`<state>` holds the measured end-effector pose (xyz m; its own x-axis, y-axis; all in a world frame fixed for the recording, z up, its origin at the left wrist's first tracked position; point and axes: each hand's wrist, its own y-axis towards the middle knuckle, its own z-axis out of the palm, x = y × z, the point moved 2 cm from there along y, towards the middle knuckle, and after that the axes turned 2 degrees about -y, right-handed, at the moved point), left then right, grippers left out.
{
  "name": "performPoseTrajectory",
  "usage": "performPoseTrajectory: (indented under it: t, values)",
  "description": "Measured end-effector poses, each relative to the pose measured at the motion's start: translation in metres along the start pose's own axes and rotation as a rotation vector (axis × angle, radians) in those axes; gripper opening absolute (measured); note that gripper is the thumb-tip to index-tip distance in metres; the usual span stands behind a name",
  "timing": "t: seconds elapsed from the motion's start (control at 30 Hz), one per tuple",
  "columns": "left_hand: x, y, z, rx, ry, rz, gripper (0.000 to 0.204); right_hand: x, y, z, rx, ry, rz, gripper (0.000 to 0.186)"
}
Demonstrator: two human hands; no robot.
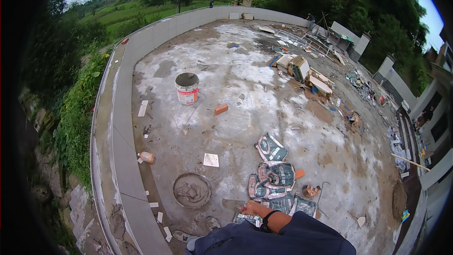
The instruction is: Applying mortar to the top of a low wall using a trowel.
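My right hand (253,208), with a dark band at the wrist, reaches in from the lower edge. Its fingers look closed. A flat, grey-brown blade-like shape (232,203) pokes out left of the fingers, too unclear to name. Below and beside the hand lie crumpled dark-green and pink bags (274,179) on the concrete. To the left stands a round tub (192,190) of wet grey mortar, with my shoes (213,223) close by. My left hand does not show.
A tall bucket (187,89) of grey mix stands farther off, near an orange brick (221,109). An orange-labelled bottle (146,157) lies beside the low tiled wall (123,127). Rubble and boards (302,71) pile up at far right. A person (310,20) is by the far wall.
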<state>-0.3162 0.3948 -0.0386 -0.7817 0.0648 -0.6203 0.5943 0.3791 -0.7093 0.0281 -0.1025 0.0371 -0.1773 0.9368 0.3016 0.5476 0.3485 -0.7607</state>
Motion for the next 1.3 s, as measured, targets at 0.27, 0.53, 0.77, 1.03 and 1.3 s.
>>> performPoseTrajectory:
  t: [0.27,0.53,0.77,1.03,1.3]
  values:
    - [0.039,-0.047,-0.006,-0.152,-0.44,-0.175,0.015,-0.033,0.051,0.042,-0.083,0.028,-0.076,0.037]
    - [0.027,-0.063,0.003,-0.274,-0.177,-0.208,0.03,-0.042,0.049,0.035,0.036,0.068,-0.025,0.048]
    - [0.028,-0.073,0.007,-0.285,-0.15,-0.192,0.036,-0.019,0.031,0.011,0.109,0.141,0.083,0.044]
    - [0.017,-0.081,0.0,-0.294,-0.065,-0.144,0.04,-0.009,0.024,0.003,0.089,0.229,0.085,0.038]
    - [-0.048,-0.1,-0.045,-0.497,0.022,0.076,0.036,-0.01,0.02,0.003,-0.048,0.025,-0.115,0.036]
